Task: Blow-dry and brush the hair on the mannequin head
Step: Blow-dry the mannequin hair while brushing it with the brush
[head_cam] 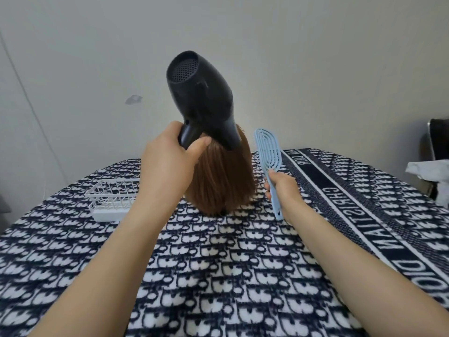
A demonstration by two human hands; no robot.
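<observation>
The mannequin head (223, 181) stands in the middle of the table with its straight brown hair toward me; its face is hidden. My left hand (167, 159) grips the handle of a black hair dryer (201, 98), raised over the head with the nozzle pointing down onto the crown. My right hand (281, 186) holds a light blue vented brush (269, 152) by its handle, upright, just right of the hair and apart from it.
A white wire basket (111, 198) stands left of the mannequin on the navy-and-white patterned cloth (218, 263) covering the table. A dark chair with a pale cloth (435, 166) is at the right edge. A plain wall is behind.
</observation>
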